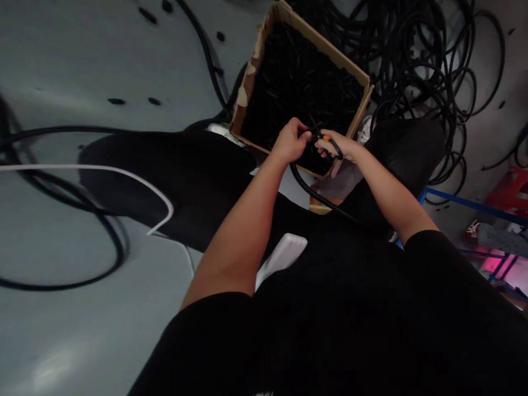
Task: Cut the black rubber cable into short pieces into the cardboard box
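Over the near edge of a cardboard box (pixel 252 70), my right hand (pixel 339 145) grips scissors (pixel 337 149) with black and orange handles. The blades point away from me, close to the fingertips of my left hand (pixel 290 142). That left hand is closed on a black hose (pixel 306 187), which curves down from below it towards my right thigh. Fingers partly hide the hose's end, and I cannot tell whether the blades touch it. Many short black pieces (pixel 297 77) fill the box beneath both hands.
Tangled black hose (pixel 412 71) lies on the floor at upper right, with more loops (pixel 117 258) at left. Small black pieces (pixel 117 102) are scattered about. A white object (pixel 286 253) and a white cable (pixel 136 176) are near my lap. A blue frame (pixel 474 204) stands at right.
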Demonstrator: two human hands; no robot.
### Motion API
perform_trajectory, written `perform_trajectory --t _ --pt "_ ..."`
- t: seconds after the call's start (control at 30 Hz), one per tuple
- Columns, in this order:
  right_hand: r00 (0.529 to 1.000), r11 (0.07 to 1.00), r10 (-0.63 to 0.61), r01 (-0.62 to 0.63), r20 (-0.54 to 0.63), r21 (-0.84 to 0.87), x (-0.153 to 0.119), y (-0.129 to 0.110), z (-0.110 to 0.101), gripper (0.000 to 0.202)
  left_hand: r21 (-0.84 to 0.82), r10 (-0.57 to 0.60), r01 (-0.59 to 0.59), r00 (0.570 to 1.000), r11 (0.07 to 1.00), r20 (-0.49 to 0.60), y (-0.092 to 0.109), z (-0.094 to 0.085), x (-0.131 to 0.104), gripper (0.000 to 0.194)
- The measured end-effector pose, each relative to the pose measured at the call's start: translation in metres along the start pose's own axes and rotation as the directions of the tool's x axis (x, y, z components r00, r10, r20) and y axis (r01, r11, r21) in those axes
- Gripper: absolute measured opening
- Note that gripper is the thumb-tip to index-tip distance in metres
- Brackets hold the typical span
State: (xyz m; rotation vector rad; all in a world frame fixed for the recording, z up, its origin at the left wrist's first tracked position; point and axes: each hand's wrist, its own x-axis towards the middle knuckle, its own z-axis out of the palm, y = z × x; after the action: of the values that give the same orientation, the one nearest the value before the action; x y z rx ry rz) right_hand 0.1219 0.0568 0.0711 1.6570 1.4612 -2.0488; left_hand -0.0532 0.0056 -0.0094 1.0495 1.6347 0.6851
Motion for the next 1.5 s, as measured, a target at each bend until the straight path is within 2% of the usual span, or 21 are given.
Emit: perform_trajectory --t 0.1,0.23,0.33,0.53,0.7,0.83,0.9,1.0,1.07,1.13,1.2,1.33,1.43,1.5 --pt "0.995 1.0 0.024 -0.025 -0.099 -0.011 -0.005 -0.004 0.004 0.024 0.01 0.027 -0.027 0.999 1.0 0.021 0.0 -0.002 -0.001 0.015" --pt "0.994 0.998 0.061 -0.059 -0.093 0.019 -0.006 -0.003 0.006 0.018 0.008 0.016 -0.016 1.0 1.0 0.009 0.003 -0.005 -0.003 0.017" --pt "0.995 0.999 0.033 -0.031 -0.089 0.019 -0.006 0.0 0.006 0.018 0.016 0.018 -0.018 1.0 1.0 0.01 0.006 -0.007 -0.003 0.015" --pt "0.992 0.997 -0.025 0.015 -0.124 -0.081 -0.004 0.007 0.008 0.017 0.032 0.029 -0.029 1.0 0.999 -0.001 0.001 -0.007 -0.002 0.015" --pt "0.984 0.977 -0.026 -0.013 -0.178 -0.214 -0.003 0.009 0.011 0.028 0.067 -0.025 0.026 1.0 0.997 -0.02 -0.011 -0.004 0.003 0.015" --pt "0.982 0.967 -0.046 -0.002 -0.183 -0.255 -0.006 0.009 0.008 0.035 0.074 -0.006 0.011 0.998 0.997 -0.064 -0.016 -0.003 0.006 0.02" --pt "0.983 0.972 -0.019 -0.025 -0.181 -0.234 -0.004 0.013 0.007 0.033 0.048 -0.004 0.006 0.999 0.999 -0.045 -0.017 -0.002 0.007 0.024" --pt "0.986 0.984 0.042 -0.069 -0.164 -0.161 0.004 0.021 0.006 0.026 -0.055 -0.077 0.079 0.996 0.995 0.047 -0.016 0.0 0.008 0.036" --pt "0.988 0.993 0.002 -0.02 -0.157 -0.113 0.011 0.026 0.004 0.023 -0.117 -0.129 0.137 0.989 0.984 0.076 -0.013 0.0 0.008 0.039" --pt "0.986 0.994 -0.085 0.073 -0.145 -0.085 0.017 0.028 0.0 0.021 -0.163 -0.156 0.167 0.985 0.972 0.075 -0.008 -0.002 0.009 0.031" --pt "0.981 0.987 -0.147 0.138 -0.123 -0.077 0.019 0.028 -0.004 0.019 -0.202 -0.158 0.171 0.984 0.964 0.08 -0.002 -0.006 0.008 0.021" --pt "0.973 0.978 -0.202 0.193 -0.113 -0.082 0.015 0.023 -0.009 0.017 -0.252 -0.117 0.134 0.99 0.959 0.082 0.011 -0.013 0.003 0.021" --pt "0.957 0.973 -0.231 0.226 -0.176 -0.049 0.012 0.019 -0.011 0.008 -0.286 -0.135 0.161 0.985 0.945 0.109 0.022 -0.015 -0.005 0.012" --pt "0.943 0.965 -0.257 0.261 -0.211 -0.008 0.013 0.018 -0.011 0.01 -0.323 -0.146 0.193 0.976 0.927 0.164 0.03 -0.016 -0.01 0.006"
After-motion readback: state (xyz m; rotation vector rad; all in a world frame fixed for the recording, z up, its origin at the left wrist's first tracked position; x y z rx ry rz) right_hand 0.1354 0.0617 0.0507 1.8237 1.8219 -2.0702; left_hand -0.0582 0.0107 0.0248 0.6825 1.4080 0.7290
